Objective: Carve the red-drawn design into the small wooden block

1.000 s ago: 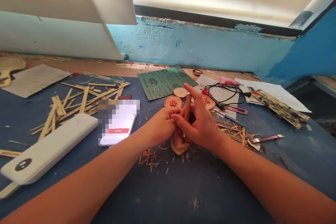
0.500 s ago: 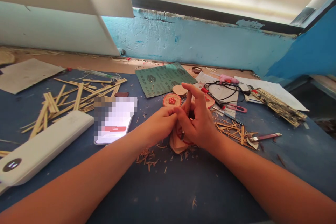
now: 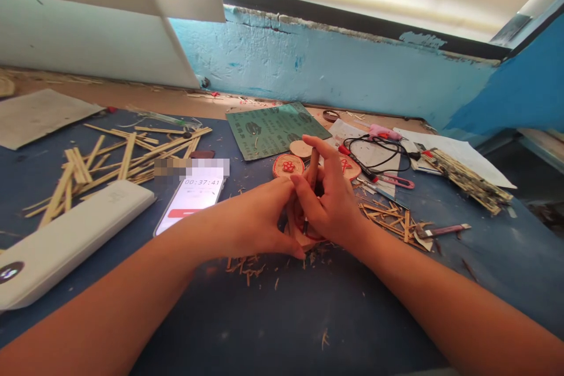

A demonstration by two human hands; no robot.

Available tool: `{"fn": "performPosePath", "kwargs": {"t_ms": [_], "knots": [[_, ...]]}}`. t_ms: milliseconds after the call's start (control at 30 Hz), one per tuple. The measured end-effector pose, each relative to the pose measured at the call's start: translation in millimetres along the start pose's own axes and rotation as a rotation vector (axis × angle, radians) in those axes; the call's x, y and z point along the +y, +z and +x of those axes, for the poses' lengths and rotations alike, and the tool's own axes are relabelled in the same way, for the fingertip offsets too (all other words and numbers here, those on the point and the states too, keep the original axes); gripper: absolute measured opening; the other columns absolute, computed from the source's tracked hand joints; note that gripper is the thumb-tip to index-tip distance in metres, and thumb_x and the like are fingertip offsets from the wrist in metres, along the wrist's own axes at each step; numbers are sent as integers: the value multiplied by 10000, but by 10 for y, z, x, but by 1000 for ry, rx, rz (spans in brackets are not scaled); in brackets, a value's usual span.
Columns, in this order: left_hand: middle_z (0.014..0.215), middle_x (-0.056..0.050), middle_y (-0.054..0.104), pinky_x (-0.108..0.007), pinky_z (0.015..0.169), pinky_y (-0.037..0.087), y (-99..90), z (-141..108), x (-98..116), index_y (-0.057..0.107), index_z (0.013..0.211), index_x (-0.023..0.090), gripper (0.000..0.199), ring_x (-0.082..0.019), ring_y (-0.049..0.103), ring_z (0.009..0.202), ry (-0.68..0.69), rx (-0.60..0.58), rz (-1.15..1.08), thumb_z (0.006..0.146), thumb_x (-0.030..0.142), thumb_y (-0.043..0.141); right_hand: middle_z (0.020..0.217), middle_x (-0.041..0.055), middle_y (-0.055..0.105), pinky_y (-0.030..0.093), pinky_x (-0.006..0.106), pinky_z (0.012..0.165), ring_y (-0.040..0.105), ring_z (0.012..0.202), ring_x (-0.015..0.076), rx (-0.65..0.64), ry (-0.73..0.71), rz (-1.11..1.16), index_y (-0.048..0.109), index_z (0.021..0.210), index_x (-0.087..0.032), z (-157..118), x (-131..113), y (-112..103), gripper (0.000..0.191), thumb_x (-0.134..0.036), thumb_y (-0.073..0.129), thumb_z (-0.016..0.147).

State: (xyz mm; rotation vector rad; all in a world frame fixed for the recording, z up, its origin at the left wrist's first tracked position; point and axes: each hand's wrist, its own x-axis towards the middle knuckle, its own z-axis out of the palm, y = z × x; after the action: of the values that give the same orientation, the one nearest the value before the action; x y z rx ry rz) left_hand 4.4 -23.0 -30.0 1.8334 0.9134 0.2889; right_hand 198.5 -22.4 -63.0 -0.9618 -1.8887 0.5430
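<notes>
My right hand (image 3: pixel 331 200) is closed around the brown wooden handle of a carving tool (image 3: pixel 313 169). The tool stands almost upright, and its dark lower end meets a pale wooden piece (image 3: pixel 306 241) with reddish marks. My left hand (image 3: pixel 259 214) grips that wooden piece from the left, thumb along the near edge. Both hands hide most of the piece. Just beyond them lie a round wood slice with a red flower (image 3: pixel 288 166), another slice with a red design (image 3: pixel 350 168) and a plain round slice (image 3: pixel 301 149).
Shavings (image 3: pixel 249 267) litter the blue tabletop (image 3: pixel 247 329). On the left are a phone (image 3: pixel 194 194) showing a timer, a white device (image 3: pixel 79 241) and bamboo strips (image 3: pixel 127 155). Green sandpaper (image 3: pixel 273 129) lies behind; a black cable (image 3: pixel 365 155), pink cutter (image 3: pixel 396 181) and stick bundle (image 3: pixel 469 179) are right.
My left hand has shifted its hold: its thumb has come down to the near edge of the wooden piece. My right hand keeps the tool in nearly the same place.
</notes>
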Motion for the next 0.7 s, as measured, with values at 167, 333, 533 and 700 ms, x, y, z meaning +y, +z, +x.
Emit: {"fn": "performPosePath", "kwargs": {"t_ms": [167, 333, 533, 700], "knots": [[1155, -56, 791, -349, 789, 610, 4, 55, -84, 666, 1212, 233, 573, -277, 765, 1017, 5, -22, -31, 740, 385, 952, 1076, 91, 672, 651, 476, 805, 718, 975, 280, -11, -7, -30, 355, 1572, -278, -12, -31, 17, 510, -315, 532, 1095], [961, -19, 798, -331, 741, 600, -5, 69, -95, 640, 1116, 222, 506, -242, 774, 885, -5, -67, -70, 746, 376, 950, 867, 15, 622, 589, 432, 743, 668, 759, 230, -36, -18, -136, 414, 1479, -237, 27, -63, 34, 431, -224, 508, 1058], [945, -35, 808, -343, 783, 596, -5, 98, -146, 658, 1066, 208, 454, -249, 775, 904, -8, -113, -69, 761, 378, 949, 1410, 167, 621, 597, 458, 904, 696, 1172, 299, -95, -15, -152, 433, 1433, -198, 69, -43, 28, 406, -231, 510, 1036], [985, -33, 799, -334, 785, 581, -11, 90, -106, 635, 1089, 218, 522, -247, 762, 924, -7, -72, -54, 735, 404, 970, 1173, 105, 675, 616, 464, 805, 691, 869, 239, -101, 67, -42, 441, 1459, -236, 45, 16, 16, 420, -230, 518, 1046]]}}
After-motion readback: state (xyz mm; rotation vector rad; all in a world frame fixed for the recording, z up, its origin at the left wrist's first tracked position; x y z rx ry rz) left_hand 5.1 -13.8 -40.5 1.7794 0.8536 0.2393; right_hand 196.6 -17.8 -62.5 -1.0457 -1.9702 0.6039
